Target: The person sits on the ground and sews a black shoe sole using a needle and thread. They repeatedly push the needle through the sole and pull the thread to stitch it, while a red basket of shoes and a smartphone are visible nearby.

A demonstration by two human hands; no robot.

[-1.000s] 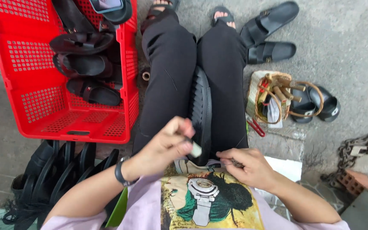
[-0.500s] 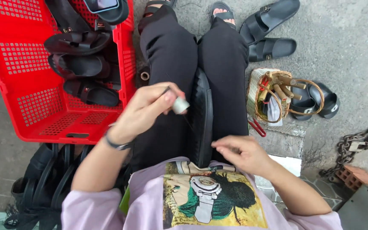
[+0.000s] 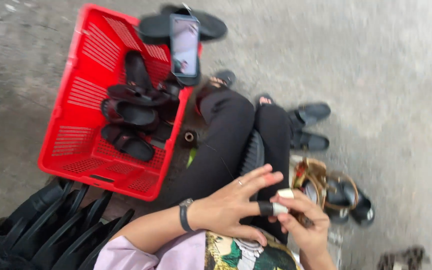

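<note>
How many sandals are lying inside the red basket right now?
4 can be made out in the red basket: one upright near the back, then three stacked toward the front. More may be hidden under the phone.

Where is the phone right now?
In the head view the phone is at the upper middle, propped at the far right corner of the red basket, above the black sandals piled inside it.

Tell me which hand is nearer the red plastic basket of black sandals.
Left. The left hand lies over the lap, just right of the red plastic basket; the right hand sits farther right, beyond it, near the small white-capped bottle.
</note>
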